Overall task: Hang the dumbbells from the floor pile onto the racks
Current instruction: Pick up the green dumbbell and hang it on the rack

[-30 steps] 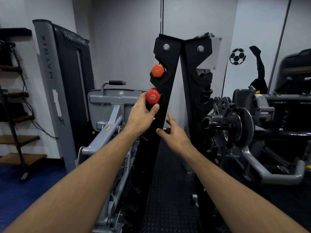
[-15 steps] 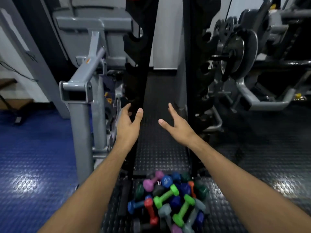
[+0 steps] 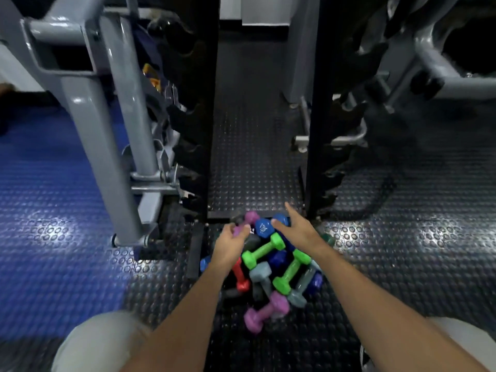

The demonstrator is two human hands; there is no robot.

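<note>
Our left hand (image 3: 230,244) curls round the purple dumbbell (image 3: 248,222) at the pile's (image 3: 271,267) far edge; our right hand (image 3: 296,229) hovers spread above the blue dumbbell (image 3: 264,227) beside it.

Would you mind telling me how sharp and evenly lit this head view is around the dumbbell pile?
Head view: motion blur smears the grey machine frame and both hands; the dumbbell pile is soft yet its colours are readable; bright glare patches sit on the studded floor mat; the black racks are dark; wide-angle distortion bends the edges.
</note>
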